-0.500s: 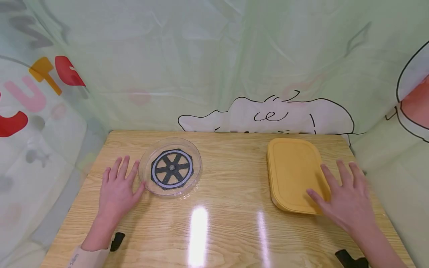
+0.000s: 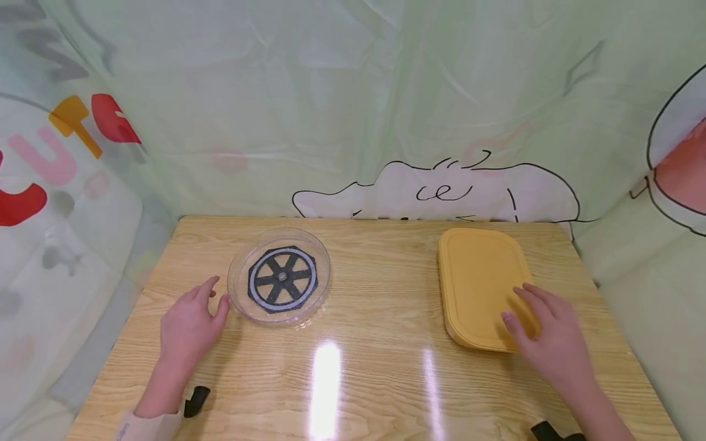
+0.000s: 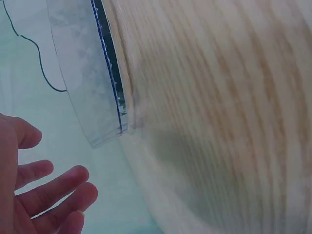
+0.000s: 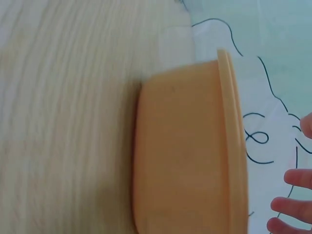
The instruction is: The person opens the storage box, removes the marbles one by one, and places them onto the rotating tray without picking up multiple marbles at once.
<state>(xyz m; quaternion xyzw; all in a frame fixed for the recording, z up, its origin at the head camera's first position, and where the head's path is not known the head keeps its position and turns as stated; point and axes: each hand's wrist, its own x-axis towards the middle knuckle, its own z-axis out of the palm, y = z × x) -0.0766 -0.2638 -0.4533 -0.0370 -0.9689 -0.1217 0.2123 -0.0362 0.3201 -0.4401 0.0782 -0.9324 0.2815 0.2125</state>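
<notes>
A clear round dish (image 2: 237, 288) lies toward the back left of the table. Inside it, a black six-spoked wheel (image 2: 274, 293) with a pale ring is visible. Beside the dish's left edge is my left hand (image 2: 189, 324), fingers loosely bent and holding nothing; whether it touches the dish I cannot tell. The left wrist view shows the dish's clear wall (image 3: 80, 63) past the fingers. On the right stands a yellow lidded box (image 2: 482, 288), rounded at the corners. My right hand (image 2: 557, 343) hovers at its lower right, fingers spread apart and gripping nothing.
Both things rest on a wood-grain table (image 2: 380, 294). A pale green printed curtain (image 2: 265, 122) hangs along the back and sides. Black straps (image 2: 197, 401) show near the wrists.
Both hands have gone from flat, spread fingers to more bent ones. The right hand has shifted slightly left, nearer the box. Dish and box stay in place.
</notes>
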